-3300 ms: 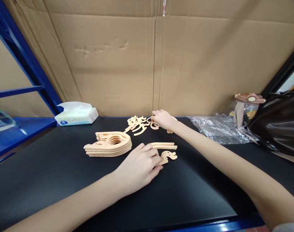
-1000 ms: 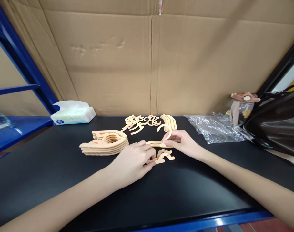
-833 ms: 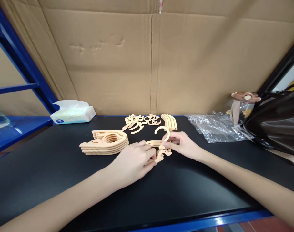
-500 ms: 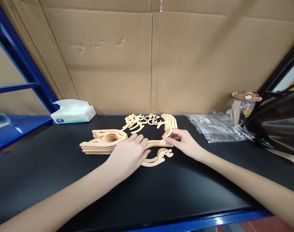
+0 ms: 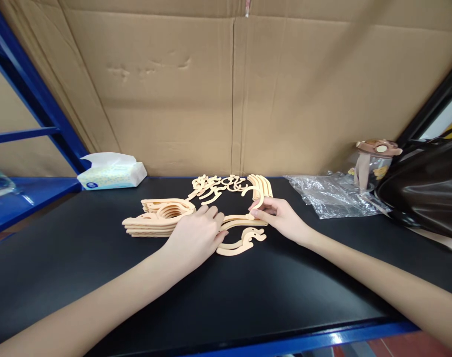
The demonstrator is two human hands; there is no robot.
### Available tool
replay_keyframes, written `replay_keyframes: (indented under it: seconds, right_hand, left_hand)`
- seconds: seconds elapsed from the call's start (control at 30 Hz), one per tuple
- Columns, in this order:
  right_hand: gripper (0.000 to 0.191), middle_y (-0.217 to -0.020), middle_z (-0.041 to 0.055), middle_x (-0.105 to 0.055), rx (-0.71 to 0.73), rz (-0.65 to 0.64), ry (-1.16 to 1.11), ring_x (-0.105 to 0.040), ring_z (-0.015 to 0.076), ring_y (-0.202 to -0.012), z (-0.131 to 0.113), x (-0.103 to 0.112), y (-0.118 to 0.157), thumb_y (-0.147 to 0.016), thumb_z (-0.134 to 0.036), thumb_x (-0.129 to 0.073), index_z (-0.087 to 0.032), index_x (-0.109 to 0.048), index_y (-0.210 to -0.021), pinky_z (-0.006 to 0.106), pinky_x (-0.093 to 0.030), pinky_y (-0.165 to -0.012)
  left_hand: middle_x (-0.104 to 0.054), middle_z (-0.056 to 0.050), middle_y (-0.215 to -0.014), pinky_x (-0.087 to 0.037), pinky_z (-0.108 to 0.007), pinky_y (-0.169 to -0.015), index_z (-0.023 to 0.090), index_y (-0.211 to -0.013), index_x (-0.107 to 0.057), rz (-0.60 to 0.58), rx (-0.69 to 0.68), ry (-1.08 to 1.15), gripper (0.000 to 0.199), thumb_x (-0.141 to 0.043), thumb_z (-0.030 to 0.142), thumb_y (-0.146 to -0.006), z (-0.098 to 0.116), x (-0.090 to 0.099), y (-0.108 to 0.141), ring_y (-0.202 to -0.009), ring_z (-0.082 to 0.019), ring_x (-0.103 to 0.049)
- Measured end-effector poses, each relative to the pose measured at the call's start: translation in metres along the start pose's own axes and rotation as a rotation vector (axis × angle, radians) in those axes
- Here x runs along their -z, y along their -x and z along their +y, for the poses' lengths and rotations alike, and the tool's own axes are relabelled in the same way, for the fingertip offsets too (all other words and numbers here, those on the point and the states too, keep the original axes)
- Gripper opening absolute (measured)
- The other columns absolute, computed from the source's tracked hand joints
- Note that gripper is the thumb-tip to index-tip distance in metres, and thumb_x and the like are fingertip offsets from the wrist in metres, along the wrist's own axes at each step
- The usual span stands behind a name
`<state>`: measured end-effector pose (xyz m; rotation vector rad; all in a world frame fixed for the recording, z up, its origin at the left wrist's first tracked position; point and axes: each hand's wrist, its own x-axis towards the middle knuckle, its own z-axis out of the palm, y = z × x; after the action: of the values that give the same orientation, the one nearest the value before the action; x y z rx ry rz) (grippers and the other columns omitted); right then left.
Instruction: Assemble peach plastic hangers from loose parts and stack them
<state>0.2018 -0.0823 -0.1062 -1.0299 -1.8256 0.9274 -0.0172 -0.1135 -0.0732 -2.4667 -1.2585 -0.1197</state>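
Observation:
My right hand [image 5: 285, 218] pinches a pale hook-shaped piece [image 5: 260, 198] near its lower end, where it meets a long curved piece [image 5: 236, 218] lying across the middle. My left hand [image 5: 198, 230] is curled palm down at the left end of that long piece; its fingertips are partly hidden, and the thumb is by the piece's edge. A stack of beige hanger-like pieces [image 5: 151, 225] lies just left of my left hand. In front of the long piece, loose curved pieces [image 5: 244, 243] rest on the black table.
Small loose pieces [image 5: 207, 186] and several curved strips [image 5: 261, 183] lie at the back. A tissue pack [image 5: 114, 174] is at the back left. On the right are clear plastic wrap [image 5: 330, 198], a bottle [image 5: 374, 161] and a dark bag [image 5: 426, 188]. Cardboard [image 5: 166, 99] stands behind.
My left hand has shifted very slightly left, and the long curved piece shows a little more between my hands. My right hand keeps its grip on the hook-shaped piece.

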Motion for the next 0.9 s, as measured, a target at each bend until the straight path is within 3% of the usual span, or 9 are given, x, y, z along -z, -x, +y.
replay_keyframes:
  seconds: [0.2, 0.4, 0.53, 0.7, 0.8, 0.9]
  right_hand:
    - [0.022, -0.080, 0.0028, -0.065, 0.018, -0.006, 0.040, -0.063, 0.0177, -0.076, -0.003, 0.000, -0.001, -0.081, -0.040, -0.060, -0.019, -0.062, -0.085, 0.033, -0.050, -0.074]
    - [0.021, -0.089, 0.0044, -0.066, 0.099, 0.254, 0.044, -0.061, 0.0193, -0.085, -0.004, 0.005, -0.001, -0.084, -0.040, -0.057, -0.019, -0.061, -0.085, 0.033, -0.046, -0.081]
    - [0.021, -0.087, 0.0043, -0.065, 0.065, 0.268, -0.039, -0.060, 0.0182, -0.082, -0.002, 0.008, -0.003, -0.082, -0.039, -0.059, -0.018, -0.060, -0.085, 0.033, -0.046, -0.078]
    - [0.022, -0.082, 0.0030, -0.062, 0.043, 0.196, -0.119, -0.057, 0.0156, -0.076, -0.003, 0.008, -0.005, -0.079, -0.039, -0.061, -0.017, -0.060, -0.081, 0.031, -0.046, -0.074]
    - [0.022, -0.079, 0.0012, -0.060, 0.018, 0.131, -0.165, -0.057, 0.0144, -0.073, -0.004, 0.007, -0.004, -0.079, -0.038, -0.062, -0.018, -0.059, -0.086, 0.031, -0.047, -0.073]
    - [0.024, -0.076, -0.0006, -0.058, -0.015, 0.069, -0.235, -0.057, 0.0137, -0.071, -0.007, 0.006, -0.003, -0.077, -0.035, -0.065, -0.019, -0.054, -0.091, 0.031, -0.047, -0.071]
  left_hand:
    - [-0.059, -0.006, -0.079, -0.041, -0.028, -0.059, 0.014, -0.078, -0.058, 0.020, -0.008, -0.003, 0.022, -0.046, 0.027, -0.090, 0.002, -0.002, 0.002, -0.076, -0.021, -0.058]
    - [-0.059, -0.003, -0.080, -0.032, -0.024, -0.051, 0.016, -0.078, -0.053, 0.167, 0.200, 0.171, 0.017, -0.045, 0.026, -0.089, 0.003, 0.004, 0.000, -0.073, -0.018, -0.058]
    - [-0.055, 0.002, -0.076, -0.032, -0.023, -0.052, 0.020, -0.088, -0.050, 0.286, 0.348, 0.527, 0.018, -0.043, 0.037, -0.091, -0.002, 0.012, -0.001, -0.064, -0.014, -0.053]
    - [-0.050, 0.001, -0.079, -0.037, -0.020, -0.051, 0.019, -0.093, -0.048, 0.378, 0.356, 1.256, 0.019, -0.045, 0.037, -0.090, -0.005, 0.018, -0.005, -0.063, -0.010, -0.047]
    - [-0.045, 0.003, -0.071, -0.037, -0.019, -0.051, 0.017, -0.094, -0.052, 0.347, 0.393, 1.544, 0.021, -0.050, 0.037, -0.088, -0.003, 0.022, -0.006, -0.058, -0.008, -0.043]
    - [-0.045, 0.003, -0.069, -0.042, -0.020, -0.058, 0.016, -0.088, -0.056, 0.250, 0.415, 1.693, 0.023, -0.053, 0.039, -0.087, -0.002, 0.023, -0.007, -0.061, -0.008, -0.045]
